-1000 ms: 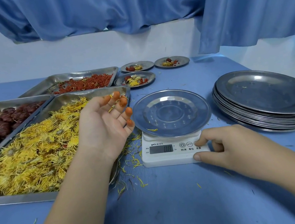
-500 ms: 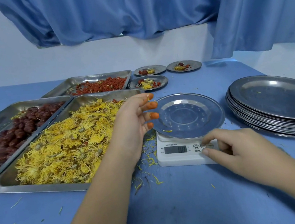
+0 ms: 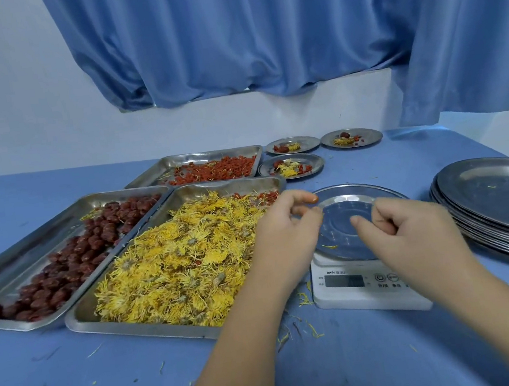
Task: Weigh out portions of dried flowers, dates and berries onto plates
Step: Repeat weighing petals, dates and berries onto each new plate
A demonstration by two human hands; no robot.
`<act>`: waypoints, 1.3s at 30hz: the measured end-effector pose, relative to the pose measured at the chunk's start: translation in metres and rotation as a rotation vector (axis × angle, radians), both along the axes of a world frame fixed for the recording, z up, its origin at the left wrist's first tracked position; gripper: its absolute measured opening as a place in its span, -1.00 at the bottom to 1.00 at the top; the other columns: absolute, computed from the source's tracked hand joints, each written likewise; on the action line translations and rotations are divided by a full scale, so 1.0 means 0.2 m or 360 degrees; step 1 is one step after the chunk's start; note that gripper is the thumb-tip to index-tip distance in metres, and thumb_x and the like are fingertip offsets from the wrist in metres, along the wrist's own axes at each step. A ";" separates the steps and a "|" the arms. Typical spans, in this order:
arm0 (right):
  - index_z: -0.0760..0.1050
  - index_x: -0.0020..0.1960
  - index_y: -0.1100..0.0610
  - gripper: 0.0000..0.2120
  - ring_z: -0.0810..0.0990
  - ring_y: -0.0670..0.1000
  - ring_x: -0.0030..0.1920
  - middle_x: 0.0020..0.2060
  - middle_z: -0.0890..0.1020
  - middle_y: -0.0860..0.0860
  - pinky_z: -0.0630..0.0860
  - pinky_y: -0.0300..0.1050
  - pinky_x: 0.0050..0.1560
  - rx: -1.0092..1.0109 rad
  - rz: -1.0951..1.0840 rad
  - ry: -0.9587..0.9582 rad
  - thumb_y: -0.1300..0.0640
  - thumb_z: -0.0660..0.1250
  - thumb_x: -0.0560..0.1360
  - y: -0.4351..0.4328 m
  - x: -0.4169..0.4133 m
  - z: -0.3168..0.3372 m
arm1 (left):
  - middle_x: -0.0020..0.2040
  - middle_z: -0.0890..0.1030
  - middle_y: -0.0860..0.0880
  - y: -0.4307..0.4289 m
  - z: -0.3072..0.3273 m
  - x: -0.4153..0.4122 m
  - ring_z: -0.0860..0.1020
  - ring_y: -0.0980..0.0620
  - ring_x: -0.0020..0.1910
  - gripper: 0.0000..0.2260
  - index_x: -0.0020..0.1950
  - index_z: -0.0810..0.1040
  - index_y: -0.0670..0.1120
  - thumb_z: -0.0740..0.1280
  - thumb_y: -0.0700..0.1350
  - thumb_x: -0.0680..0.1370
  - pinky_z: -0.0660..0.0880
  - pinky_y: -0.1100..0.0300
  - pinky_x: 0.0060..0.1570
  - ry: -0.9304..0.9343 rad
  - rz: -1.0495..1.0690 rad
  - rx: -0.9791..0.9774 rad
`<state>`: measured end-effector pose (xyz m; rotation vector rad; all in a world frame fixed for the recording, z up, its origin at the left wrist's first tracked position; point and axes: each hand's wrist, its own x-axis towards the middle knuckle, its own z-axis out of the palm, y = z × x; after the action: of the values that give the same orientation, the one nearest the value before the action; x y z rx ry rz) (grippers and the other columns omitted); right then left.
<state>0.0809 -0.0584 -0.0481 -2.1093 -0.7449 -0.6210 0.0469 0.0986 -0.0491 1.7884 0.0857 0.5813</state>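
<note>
An empty steel plate (image 3: 347,200) sits on a white digital scale (image 3: 349,296), with one yellow petal on it. My left hand (image 3: 286,227) hovers at the plate's left rim with its orange-stained fingers loosely curled and holding nothing I can see. My right hand (image 3: 411,231) hangs over the plate's right half, fingers loosely curled, also with nothing in it. Left of the scale a steel tray holds yellow dried flowers (image 3: 179,266). Beside it a second tray holds dark red dates (image 3: 73,266), and behind lies a tray of red berries (image 3: 212,170).
A stack of empty steel plates (image 3: 497,195) stands at the right. Three small filled plates (image 3: 291,166) (image 3: 292,146) (image 3: 350,138) sit at the back. Loose petals lie on the blue cloth (image 3: 298,325) before the scale. A blue curtain hangs behind.
My right hand has lifted off the scale's buttons and moved up over the plate. My left hand has turned palm down and curled at the plate's left rim. The camera tilted up.
</note>
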 end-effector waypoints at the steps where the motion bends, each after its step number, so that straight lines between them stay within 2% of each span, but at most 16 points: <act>1: 0.07 -0.44 0.04 -0.49 0.16 0.00 -0.50 -0.58 0.14 -0.01 0.23 -0.11 -0.45 -0.0056 -0.0019 -0.0079 0.18 0.41 0.41 0.02 -0.01 -0.01 | -0.20 0.56 0.10 0.00 0.00 0.00 0.48 0.29 -0.36 -0.88 -0.02 0.56 0.07 0.32 -0.16 0.55 0.40 0.45 -0.38 -0.0017 0.0001 0.0059; 3: 0.05 -0.42 0.01 -0.45 0.14 -0.02 -0.53 -0.59 0.12 -0.07 0.25 -0.08 -0.50 -0.0211 0.0001 -0.0208 0.21 0.44 0.41 0.01 -0.02 -0.07 | -0.16 0.54 0.12 0.02 0.01 0.00 0.49 0.31 -0.31 -0.88 0.02 0.55 0.08 0.32 -0.12 0.54 0.41 0.44 -0.35 -0.0053 0.0051 0.0218; 5: 0.05 -0.41 -0.01 -0.50 0.16 -0.03 -0.54 -0.58 0.12 -0.10 0.24 -0.07 -0.50 -0.0302 0.0069 -0.0278 0.12 0.38 0.42 -0.03 -0.03 -0.12 | -0.09 0.55 0.14 0.06 0.02 -0.01 0.50 0.30 -0.23 -0.86 0.07 0.54 0.11 0.32 -0.07 0.54 0.42 0.41 -0.30 -0.0078 0.0138 0.0365; 7: 0.04 -0.40 -0.01 -0.56 0.15 -0.06 -0.53 -0.57 0.11 -0.11 0.22 -0.13 -0.47 -0.0345 0.0128 -0.0309 0.04 0.31 0.42 -0.05 -0.05 -0.14 | -0.07 0.57 0.13 0.11 0.03 -0.03 0.51 0.29 -0.19 -0.86 0.07 0.55 0.11 0.34 -0.06 0.53 0.44 0.42 -0.27 -0.0123 0.0222 0.0314; 9: 0.03 -0.40 -0.01 -0.54 0.15 -0.07 -0.53 -0.57 0.11 -0.11 0.20 -0.14 -0.47 -0.0326 0.0154 -0.0278 0.05 0.32 0.41 -0.06 -0.04 -0.13 | -0.07 0.59 0.14 0.17 0.04 -0.06 0.52 0.27 -0.18 -0.86 0.05 0.55 0.14 0.36 -0.07 0.53 0.45 0.42 -0.29 -0.0119 0.0293 0.0214; 12: 0.04 -0.42 0.00 -0.46 0.16 -0.04 -0.52 -0.58 0.13 -0.11 0.20 -0.13 -0.51 -0.0301 0.0153 -0.0219 0.11 0.41 0.43 -0.04 -0.01 -0.12 | -0.09 0.59 0.18 0.30 0.09 -0.12 0.55 0.23 -0.17 -0.85 0.04 0.54 0.17 0.38 -0.05 0.52 0.45 0.42 -0.36 -0.0034 0.0454 0.0370; 14: 0.04 -0.42 0.00 -0.44 0.17 -0.04 -0.52 -0.58 0.13 -0.11 0.22 -0.14 -0.50 -0.0347 0.0186 -0.0214 0.15 0.45 0.40 -0.03 -0.01 -0.13 | -0.05 0.57 0.22 0.44 0.14 -0.16 0.54 0.24 -0.14 -0.82 0.09 0.53 0.16 0.38 -0.05 0.52 0.41 0.42 -0.29 0.0118 0.0573 0.0792; 16: 0.04 -0.42 0.00 -0.44 0.19 -0.03 -0.52 -0.58 0.14 -0.10 0.22 -0.14 -0.50 -0.0393 0.0209 -0.0221 0.15 0.46 0.40 -0.03 -0.01 -0.14 | 0.07 0.57 0.17 0.58 0.19 -0.20 0.53 0.22 -0.04 -0.76 0.19 0.53 0.13 0.38 -0.04 0.53 0.44 0.31 -0.11 0.0412 0.0564 0.1156; 18: 0.05 -0.41 0.01 -0.45 0.21 -0.02 -0.52 -0.58 0.15 -0.08 0.21 -0.14 -0.50 -0.0394 0.0215 -0.0216 0.15 0.46 0.40 -0.03 -0.01 -0.14 | 0.18 0.56 0.07 0.68 0.22 -0.23 0.53 0.14 0.02 -0.71 0.25 0.51 0.12 0.38 -0.03 0.53 0.47 0.22 -0.02 0.0736 0.0487 0.1373; 20: 0.05 -0.42 0.01 -0.45 0.20 -0.03 -0.52 -0.58 0.14 -0.08 0.19 -0.14 -0.50 -0.0378 0.0211 -0.0203 0.14 0.45 0.40 -0.03 -0.01 -0.14 | 0.25 0.53 0.01 0.73 0.21 -0.24 0.50 0.08 0.04 -0.66 0.28 0.49 0.11 0.40 -0.04 0.52 0.44 0.19 0.02 0.0908 0.0444 0.1529; 25: 0.02 -0.42 0.00 -0.42 0.15 -0.05 -0.51 -0.58 0.12 -0.09 0.18 -0.14 -0.49 -0.0340 0.0211 -0.0198 0.16 0.46 0.40 -0.04 -0.01 -0.14 | 0.21 0.55 0.01 0.73 0.13 -0.22 0.50 0.07 -0.04 -0.64 0.27 0.50 0.10 0.43 -0.12 0.50 0.44 0.21 -0.06 0.0920 0.0425 0.1549; 30: 0.03 -0.43 0.00 -0.45 0.18 -0.02 -0.51 -0.59 0.14 -0.07 0.21 -0.10 -0.48 -0.0321 0.0184 -0.0162 0.13 0.42 0.41 -0.05 0.00 -0.13 | 0.10 0.61 0.04 0.74 0.12 -0.22 0.56 0.09 -0.02 -0.71 0.20 0.54 0.10 0.39 -0.15 0.52 0.54 0.13 0.01 0.0863 0.0469 0.1514; 32: 0.04 -0.43 0.01 -0.46 0.18 -0.02 -0.51 -0.59 0.15 -0.07 0.22 -0.09 -0.48 -0.0313 0.0187 -0.0149 0.12 0.41 0.42 -0.05 0.01 -0.13 | 0.07 0.60 0.07 0.76 0.13 -0.23 0.58 0.12 -0.06 -0.75 0.15 0.54 0.14 0.37 -0.14 0.53 0.55 0.17 -0.07 0.0806 0.0489 0.1419; 36: 0.05 -0.44 0.01 -0.48 0.19 -0.04 -0.51 -0.60 0.17 -0.06 0.21 -0.10 -0.48 -0.0272 0.0196 -0.0114 0.11 0.39 0.42 -0.06 0.01 -0.13 | 0.09 0.61 0.07 0.78 0.18 -0.25 0.62 0.10 -0.08 -0.83 0.12 0.57 0.15 0.35 -0.05 0.55 0.45 0.30 -0.20 0.0649 0.0537 0.1233; 39: 0.06 -0.44 0.02 -0.48 0.18 -0.04 -0.51 -0.59 0.17 -0.06 0.22 -0.09 -0.47 -0.0262 0.0204 -0.0091 0.12 0.40 0.43 -0.06 0.01 -0.13 | -0.02 0.63 0.10 0.77 0.20 -0.27 0.61 0.10 -0.18 -0.92 0.03 0.59 0.13 0.34 -0.01 0.56 0.41 0.26 -0.29 0.0574 0.0547 0.1086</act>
<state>0.0828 -0.0714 -0.0732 -2.1791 -0.9844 -0.5686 -0.0071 0.2524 -0.0098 2.5602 0.4997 0.5588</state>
